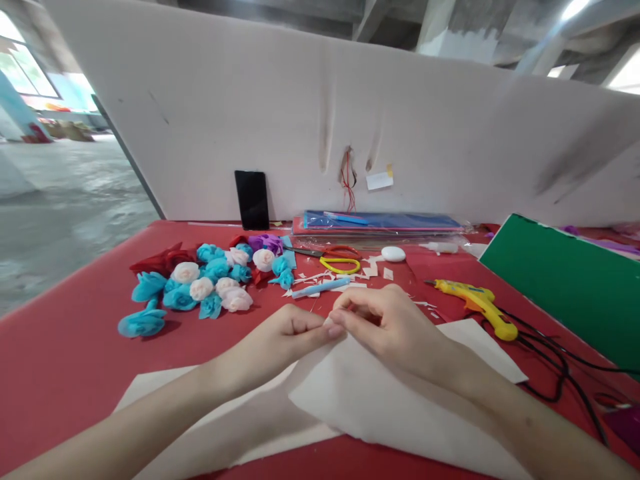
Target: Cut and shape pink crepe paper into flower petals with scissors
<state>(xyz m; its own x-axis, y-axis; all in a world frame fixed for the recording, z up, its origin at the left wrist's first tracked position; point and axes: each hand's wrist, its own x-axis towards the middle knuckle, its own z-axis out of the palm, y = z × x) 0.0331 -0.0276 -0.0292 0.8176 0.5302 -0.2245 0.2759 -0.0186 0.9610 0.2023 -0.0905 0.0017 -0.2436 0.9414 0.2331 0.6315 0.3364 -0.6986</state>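
Observation:
A large sheet of white paper (340, 390) is drawn up to a peak between my hands, its lower part spreading over the red table (55, 373). My left hand (287, 337) is closed, thumb and fingers pinching the paper at that peak. Right beside it, the fingertips of my right hand (390, 323) press together on the same upper edge. The two hands almost touch, and their fingers partly hide the pinched spot. Another stretch of white paper (483, 347) lies flat to the right of my right hand.
Blue, pale pink, red and purple paper flowers (215, 270) sit left. Behind my hands are scissors (340, 263), a light-blue stick (320, 287), paper scraps and a white oval object (393, 254). A yellow glue gun (475, 303) with a black cord and a green board (565, 293) are right. A phone (252, 200) leans on the partition.

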